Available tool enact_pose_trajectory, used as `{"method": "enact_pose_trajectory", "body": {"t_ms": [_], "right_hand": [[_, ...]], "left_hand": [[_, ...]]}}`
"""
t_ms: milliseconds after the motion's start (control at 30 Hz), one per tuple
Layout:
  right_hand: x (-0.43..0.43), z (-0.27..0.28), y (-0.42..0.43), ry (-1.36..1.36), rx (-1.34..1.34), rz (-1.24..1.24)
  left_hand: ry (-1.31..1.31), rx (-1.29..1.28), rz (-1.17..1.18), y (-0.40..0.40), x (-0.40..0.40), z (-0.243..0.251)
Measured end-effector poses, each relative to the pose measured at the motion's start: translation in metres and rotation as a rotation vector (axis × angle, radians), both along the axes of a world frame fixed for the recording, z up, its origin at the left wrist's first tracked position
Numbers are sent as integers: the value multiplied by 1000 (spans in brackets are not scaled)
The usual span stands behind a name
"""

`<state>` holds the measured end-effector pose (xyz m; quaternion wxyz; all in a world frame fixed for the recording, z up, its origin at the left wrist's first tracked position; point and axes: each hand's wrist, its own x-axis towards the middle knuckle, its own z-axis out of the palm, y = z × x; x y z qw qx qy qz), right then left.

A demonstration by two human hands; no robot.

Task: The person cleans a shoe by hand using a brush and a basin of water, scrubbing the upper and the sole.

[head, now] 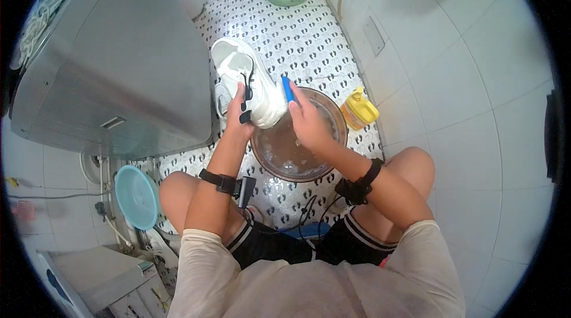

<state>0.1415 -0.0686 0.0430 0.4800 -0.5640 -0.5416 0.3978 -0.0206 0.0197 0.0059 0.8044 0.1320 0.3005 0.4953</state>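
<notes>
My left hand grips a white sneaker with black laces, its heel pointing away from me and its toe over the basin. In my right hand is a scrubbing brush with a blue back and pale bristles, which meet the side of the shoe's toe. Below both hands a round metal basin holds brownish water with suds. Part of a second white shoe shows behind the held one, to its left. The held shoe's sole is mostly hidden.
A yellow pump bottle stands right of the basin, near the tiled wall. At left is a large grey appliance. A light-blue basin leans by the pipes. Farther off, a green basin holds pale cloth.
</notes>
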Motion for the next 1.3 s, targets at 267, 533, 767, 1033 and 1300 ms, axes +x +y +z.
{"method": "enact_pose_trajectory", "body": {"t_ms": [267,533,767,1033,1300], "right_hand": [[17,-4,28,60,-103,-72],[9,6,12,51,-159,17],[19,14,36,50,87,-53],[6,8,3,-166,35,-36],[17,16,29,-162,73,-126]], "left_hand": [[19,4,-109,-9,15,10],[77,50,-79,-6,3,13],[45,49,-241,-4,11,1],[98,26,-158,1,3,-1],[71,30,-179,-13,18,0]]}}
